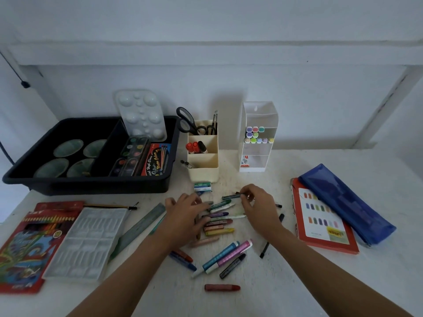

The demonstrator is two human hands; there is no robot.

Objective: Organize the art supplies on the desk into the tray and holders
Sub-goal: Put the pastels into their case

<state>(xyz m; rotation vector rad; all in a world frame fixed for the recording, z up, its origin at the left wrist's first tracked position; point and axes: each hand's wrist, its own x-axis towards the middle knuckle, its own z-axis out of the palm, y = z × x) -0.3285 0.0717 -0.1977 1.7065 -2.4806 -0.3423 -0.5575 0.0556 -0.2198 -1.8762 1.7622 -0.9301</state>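
Partly done: the black tray (27, 178) at upper left holds paints, and the cream holder (203, 173) and white holder (258, 162) are part-filled. At centre, the right hand (258, 207) pinches a dark green crayon (230, 197). The left hand (185, 213) covers the crayon pile (219, 232), grip unclear. Loose markers (229, 255) and a ruler (142, 225) remain on the worktop (274, 294).

black tray (96, 186), cream holder (203, 172), white holder (256, 161), blue pouch (348, 202), red crayon (222, 287)

White desk (297, 282) carries black tray (91, 186) back left, cream holder (203, 172) & white holder (258, 110) behind, loose crayons (219, 232) in middle, red box (320, 225) at right, pencil box (23, 248) w/ palette (84, 243) at left.
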